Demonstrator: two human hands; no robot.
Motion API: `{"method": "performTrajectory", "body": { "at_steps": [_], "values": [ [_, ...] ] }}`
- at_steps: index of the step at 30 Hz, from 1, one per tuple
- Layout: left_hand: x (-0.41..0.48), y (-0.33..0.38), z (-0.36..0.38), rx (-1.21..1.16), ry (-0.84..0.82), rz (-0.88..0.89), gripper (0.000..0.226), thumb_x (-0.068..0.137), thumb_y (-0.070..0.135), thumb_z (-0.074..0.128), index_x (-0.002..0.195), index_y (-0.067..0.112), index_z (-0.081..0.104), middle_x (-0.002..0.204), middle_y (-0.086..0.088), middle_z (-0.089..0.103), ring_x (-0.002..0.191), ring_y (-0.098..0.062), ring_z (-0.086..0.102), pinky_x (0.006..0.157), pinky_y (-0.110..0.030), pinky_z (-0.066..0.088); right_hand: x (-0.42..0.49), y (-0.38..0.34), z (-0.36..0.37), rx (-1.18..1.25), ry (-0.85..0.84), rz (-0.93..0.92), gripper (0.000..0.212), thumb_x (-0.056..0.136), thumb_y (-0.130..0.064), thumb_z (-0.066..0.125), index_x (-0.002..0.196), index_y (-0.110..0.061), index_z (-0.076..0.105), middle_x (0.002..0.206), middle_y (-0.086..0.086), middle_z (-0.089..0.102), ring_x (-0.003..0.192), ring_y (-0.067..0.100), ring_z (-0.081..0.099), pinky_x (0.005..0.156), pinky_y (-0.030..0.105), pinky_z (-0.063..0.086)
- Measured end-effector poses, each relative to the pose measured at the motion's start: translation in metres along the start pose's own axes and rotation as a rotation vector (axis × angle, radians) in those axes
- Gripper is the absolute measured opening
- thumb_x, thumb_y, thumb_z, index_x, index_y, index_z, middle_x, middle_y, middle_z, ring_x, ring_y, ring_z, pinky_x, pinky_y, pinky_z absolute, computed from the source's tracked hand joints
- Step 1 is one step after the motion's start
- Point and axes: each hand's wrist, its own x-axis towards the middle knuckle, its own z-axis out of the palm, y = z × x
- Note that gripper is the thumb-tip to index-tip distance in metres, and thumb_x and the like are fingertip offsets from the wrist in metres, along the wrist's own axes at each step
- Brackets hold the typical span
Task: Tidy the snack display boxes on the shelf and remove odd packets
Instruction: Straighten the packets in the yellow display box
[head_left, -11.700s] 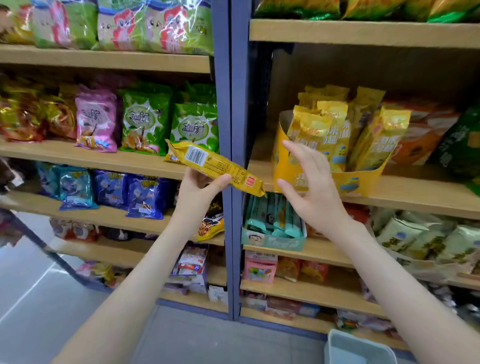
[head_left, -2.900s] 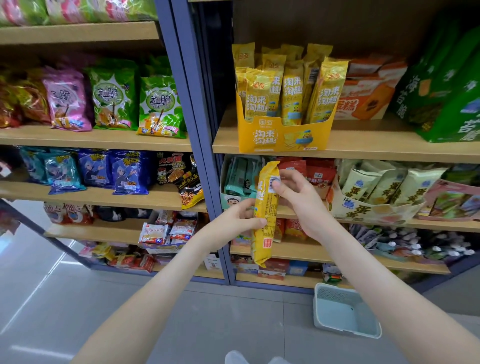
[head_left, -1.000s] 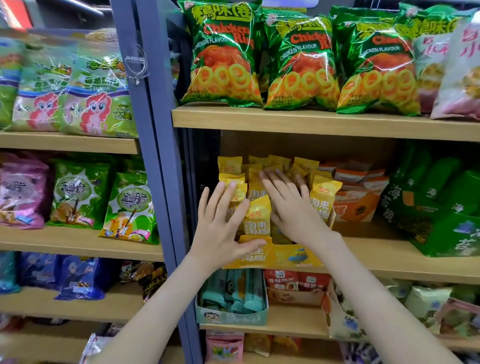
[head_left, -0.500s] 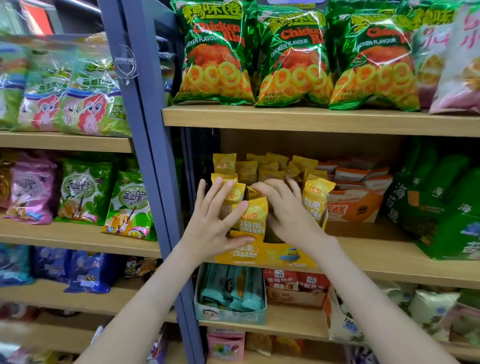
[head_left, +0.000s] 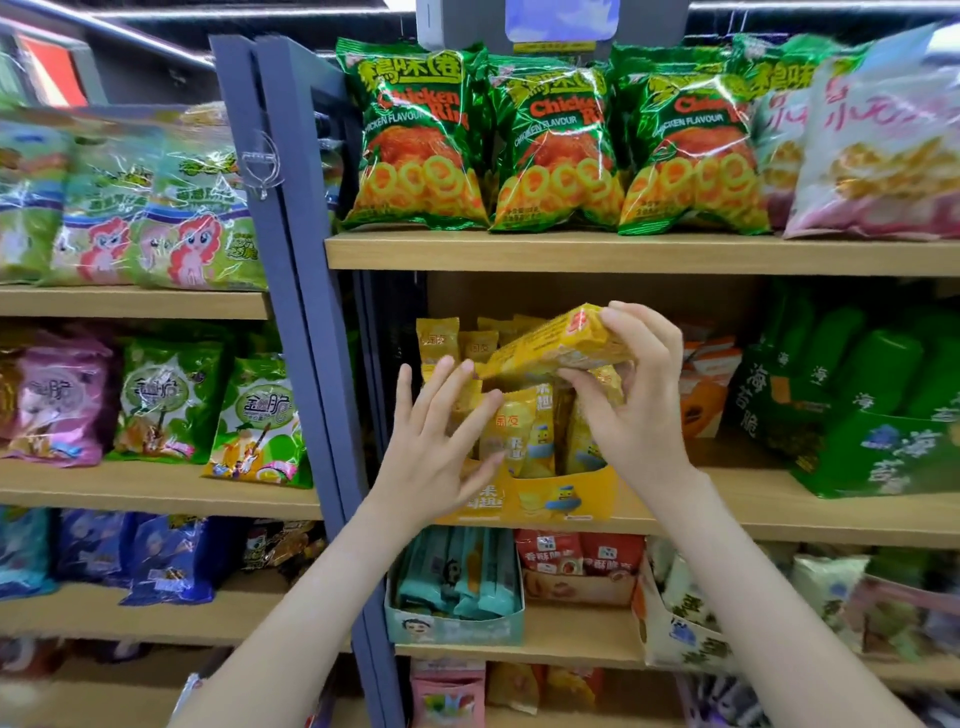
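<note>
The right hand (head_left: 636, 410) holds a long yellow snack packet (head_left: 556, 345) above the yellow display box (head_left: 550, 499), its fingers (head_left: 631, 325) clamped on the packet's right end with the thumb beneath. The packet lies tilted, its right end higher, its left end reaching toward the left hand (head_left: 434, 452). That hand is open, fingers spread apart and holding nothing; its fingertips sit just beside the packet's lower left end, and whether they touch it cannot be told. The palm covers the left front corner of the display box.

The display box stands on the middle shelf board (head_left: 779, 519), close to the blue-grey upright post (head_left: 301, 312), and holds a row of upright yellow packets (head_left: 511, 431) of the same kind, with more behind them. Right of the box sit orange-and-white packets (head_left: 709, 374), partly hidden by the right hand, and further right green seaweed snack bags (head_left: 857, 405).

On the shelf above stand three green chicken ring bags (head_left: 556, 150) side by side, with pink-and-white bags (head_left: 878, 150) to their right. On the shelf below, a teal display box (head_left: 457, 623) holds teal packets, beside a box of red packets (head_left: 579, 558). Left of the post, green bags (head_left: 213, 410) and a pink bag (head_left: 57, 400) line a neighbouring shelf.
</note>
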Motion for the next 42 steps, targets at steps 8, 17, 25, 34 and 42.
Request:
{"method": "performTrajectory", "body": {
  "at_steps": [8, 17, 25, 34, 42],
  "values": [
    [0.045, 0.071, -0.024, -0.011, 0.233, -0.049, 0.061, 0.093, 0.034, 0.062, 0.139, 0.014, 0.027, 0.143, -0.020, 0.029, 0.137, -0.038, 0.030, 0.116, -0.060, 0.015, -0.008, -0.057, -0.049, 0.157, 0.209, 0.196, 0.073, 0.079, 0.006, 0.073, 0.129, -0.031, 0.034, 0.126, -0.004, 0.035, 0.111, 0.022, 0.049, 0.085, 0.034, 0.053],
    [0.019, 0.091, -0.037, -0.160, 0.234, -0.018, 0.073, 0.094, 0.027, 0.066, 0.142, 0.017, 0.012, 0.143, -0.021, 0.030, 0.136, -0.036, 0.036, 0.114, -0.057, 0.027, -0.040, -0.107, -0.046, 0.074, 0.190, 0.253, 0.054, 0.077, 0.012, 0.072, 0.114, -0.015, 0.043, 0.120, 0.002, 0.044, 0.111, 0.017, 0.052, 0.089, 0.038, 0.052],
    [0.026, 0.096, -0.024, -0.408, 0.379, -0.022, 0.065, 0.090, 0.008, 0.066, 0.133, 0.015, 0.017, 0.135, -0.017, 0.035, 0.128, -0.032, 0.043, 0.111, -0.056, 0.033, -0.060, -0.105, -0.032, -0.085, 0.180, -0.031, 0.032, 0.088, -0.003, 0.064, 0.111, -0.009, 0.042, 0.120, 0.006, 0.047, 0.116, 0.020, 0.052, 0.098, 0.029, 0.046],
    [0.047, 0.161, -0.009, -0.725, 0.347, 0.077, 0.041, 0.094, 0.013, 0.060, 0.125, 0.011, 0.034, 0.134, -0.016, 0.038, 0.124, -0.035, 0.045, 0.107, -0.055, 0.038, -0.081, -0.111, -0.092, -0.329, 0.166, 0.100, 0.056, 0.076, 0.011, 0.070, 0.116, -0.010, 0.037, 0.121, 0.016, 0.043, 0.114, 0.025, 0.050, 0.096, 0.037, 0.047],
    [-0.003, 0.187, 0.004, -0.822, -0.134, -0.032, 0.048, 0.087, 0.020, 0.053, 0.131, 0.009, 0.039, 0.123, -0.021, 0.058, 0.111, -0.032, 0.053, 0.090, -0.043, 0.049, -0.110, -0.106, -0.136, -0.401, 0.007, 0.392, 0.034, 0.100, -0.038, 0.047, 0.116, -0.007, 0.052, 0.110, 0.000, 0.049, 0.103, 0.016, 0.050, 0.092, 0.024, 0.041]
  ]
}}
